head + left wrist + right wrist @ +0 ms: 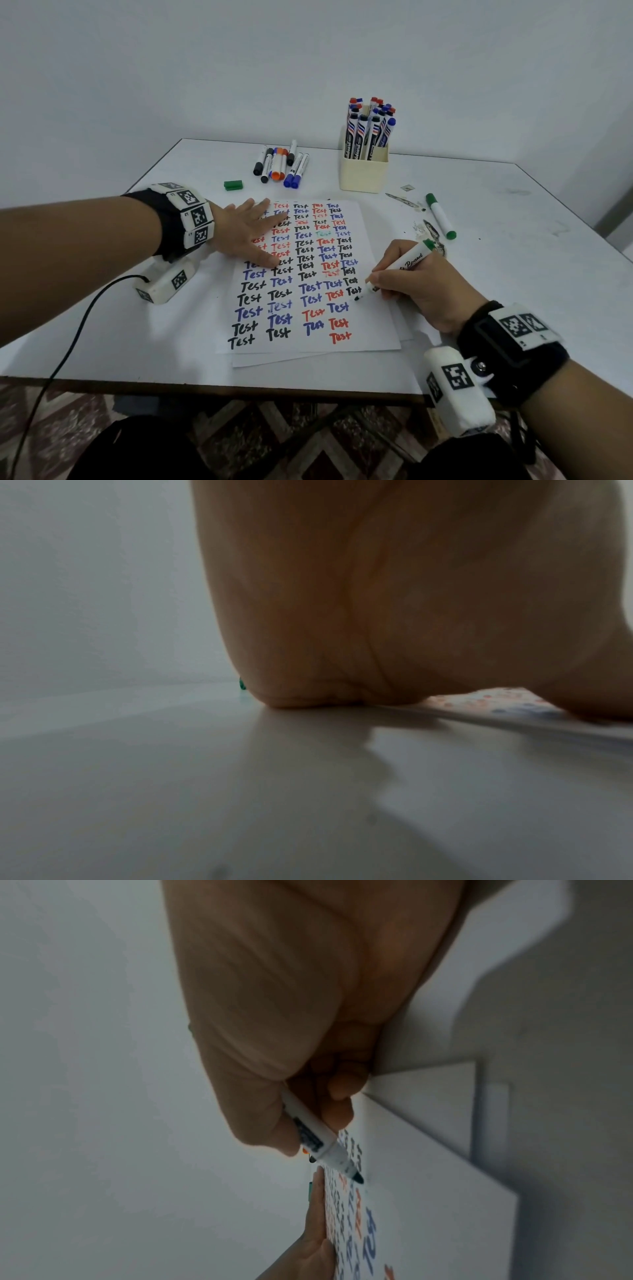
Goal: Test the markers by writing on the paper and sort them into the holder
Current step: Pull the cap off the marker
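Now my right hand (416, 284) grips a marker (397, 270), thumb and fingers curled round its barrel. Its long axis slants: the dark tip points down and left, touching the paper (373, 329) at the right edge of the "Test" columns, while the green end tilts up and away to the right. My left hand (250, 233) lies flat, fingers spread, pressing the paper's upper left. Farther back on the bench (513, 274) stands the holder (363, 174) full of upright markers, with loose markers (281, 164) lying left of it.
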`<state>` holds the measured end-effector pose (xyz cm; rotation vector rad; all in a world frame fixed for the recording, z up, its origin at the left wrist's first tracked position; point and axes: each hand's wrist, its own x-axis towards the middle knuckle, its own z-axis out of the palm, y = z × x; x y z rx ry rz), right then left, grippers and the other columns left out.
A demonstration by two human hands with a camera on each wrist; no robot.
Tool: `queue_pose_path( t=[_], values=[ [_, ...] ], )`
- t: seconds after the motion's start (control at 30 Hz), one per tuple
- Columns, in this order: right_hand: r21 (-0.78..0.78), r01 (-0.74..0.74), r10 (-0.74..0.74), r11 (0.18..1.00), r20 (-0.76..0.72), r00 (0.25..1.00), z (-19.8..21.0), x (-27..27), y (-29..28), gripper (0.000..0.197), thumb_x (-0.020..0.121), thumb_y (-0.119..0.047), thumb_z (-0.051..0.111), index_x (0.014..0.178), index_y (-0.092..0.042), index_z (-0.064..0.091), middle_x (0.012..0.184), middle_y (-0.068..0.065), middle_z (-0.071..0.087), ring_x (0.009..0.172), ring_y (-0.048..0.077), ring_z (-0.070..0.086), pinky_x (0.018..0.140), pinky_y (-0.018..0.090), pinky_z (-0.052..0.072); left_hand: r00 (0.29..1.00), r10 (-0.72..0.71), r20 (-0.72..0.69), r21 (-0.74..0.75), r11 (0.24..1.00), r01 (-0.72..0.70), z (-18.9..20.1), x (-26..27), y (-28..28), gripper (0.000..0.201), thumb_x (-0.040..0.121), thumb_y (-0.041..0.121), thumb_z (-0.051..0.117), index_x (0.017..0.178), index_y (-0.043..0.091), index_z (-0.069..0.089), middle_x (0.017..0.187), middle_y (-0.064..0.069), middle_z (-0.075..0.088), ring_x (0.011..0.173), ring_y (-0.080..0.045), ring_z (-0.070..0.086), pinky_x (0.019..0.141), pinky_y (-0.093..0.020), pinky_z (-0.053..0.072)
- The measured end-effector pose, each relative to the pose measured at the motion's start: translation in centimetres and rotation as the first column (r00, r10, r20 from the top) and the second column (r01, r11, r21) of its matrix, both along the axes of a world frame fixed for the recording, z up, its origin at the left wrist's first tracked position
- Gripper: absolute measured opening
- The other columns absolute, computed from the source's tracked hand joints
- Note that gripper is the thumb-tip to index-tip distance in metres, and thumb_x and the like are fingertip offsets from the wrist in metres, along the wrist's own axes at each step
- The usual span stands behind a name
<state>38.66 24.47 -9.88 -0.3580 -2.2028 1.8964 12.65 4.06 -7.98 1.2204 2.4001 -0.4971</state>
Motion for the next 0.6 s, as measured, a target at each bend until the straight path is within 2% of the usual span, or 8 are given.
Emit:
queue_pose_path(
  t=[0.07,0.17,0.33,0.47,0.53,0.6],
  values=[
    [0.02,-0.013,0.013,1.0,0.01,1.0,-0.01,0.03,-0.04,0.016,0.086,0.008,0.073,0.075,-0.003,0.068,0.072,0.015,0.07,0.062,0.019,0.06,0.057,0.023,0.05,1.0,0.008,-0.001,0.006,1.0,-0.008,-0.01,0.01,-0.03,0.126,0.055,0.098,0.028,0.152,0.039,-0.025,0.163,-0.004,-0.028,0.152,-0.031,-0.018,0.122,-0.051,-0.001],
    [0.043,-0.007,0.006,0.999,0.009,1.0,-0.08,-0.07,-0.01,0.02,0.086,0.008,0.073,0.072,-0.007,0.068,0.071,0.014,0.069,0.061,0.017,0.058,0.057,0.023,0.048,1.0,-0.003,0.014,-0.001,1.0,0.003,-0.01,-0.01,-0.14,0.137,0.041,0.108,0.02,0.151,0.04,-0.026,0.163,-0.004,-0.028,0.152,-0.03,-0.018,0.122,-0.051,-0.002],
    [0.057,-0.024,0.024,0.998,0.007,1.0,0.0,-0.06,-0.03,0.021,0.085,0.007,0.074,0.071,-0.008,0.067,0.069,0.013,0.067,0.059,0.017,0.056,0.056,0.023,0.046,1.0,-0.018,0.004,0.002,1.0,0.018,-0.02,0.03,-0.07,0.148,0.028,0.112,0.012,0.152,0.04,-0.024,0.164,-0.004,-0.026,0.152,-0.031,-0.016,0.122,-0.051,0.0],
    [0.002,0.025,-0.025,1.0,-0.032,0.999,-0.06,-0.26,-0.09,0.022,0.087,0.003,0.074,0.073,-0.013,0.069,0.064,0.006,0.063,0.054,0.015,0.052,0.051,0.023,0.041,1.0,-0.012,-0.007,0.01,1.0,0.012,-0.02,0.0,-0.14,0.135,0.044,0.107,0.019,0.153,0.039,-0.024,0.164,-0.005,-0.025,0.152,-0.032,-0.015,0.123,-0.052,0.001],
    [-0.068,0.054,-0.057,0.996,-0.048,0.997,-0.1,-0.36,-0.12,0.017,0.086,-0.01,0.077,0.073,-0.019,0.073,0.067,0.006,0.066,0.055,0.018,0.057,0.052,0.023,0.045,1.0,-0.02,-0.005,0.0,1.0,0.02,0.08,0.1,-0.14,0.139,0.039,0.109,0.017,0.153,0.039,-0.024,0.164,-0.005,-0.025,0.152,-0.032,-0.015,0.123,-0.052,0.001],
    [-0.138,0.038,-0.046,0.99,-0.054,0.997,0.0,-0.35,-0.19,0.006,0.076,-0.018,0.08,0.073,-0.017,0.075,0.074,0.012,0.072,0.062,0.02,0.066,0.059,0.024,0.054,1.0,-0.022,-0.003,-0.003,1.0,0.022,0.1,0.13,-0.11,0.144,0.034,0.11,0.014,0.153,0.038,-0.024,0.164,-0.006,-0.025,0.152,-0.032,-0.015,0.123,-0.053,0.002]
  ],
)
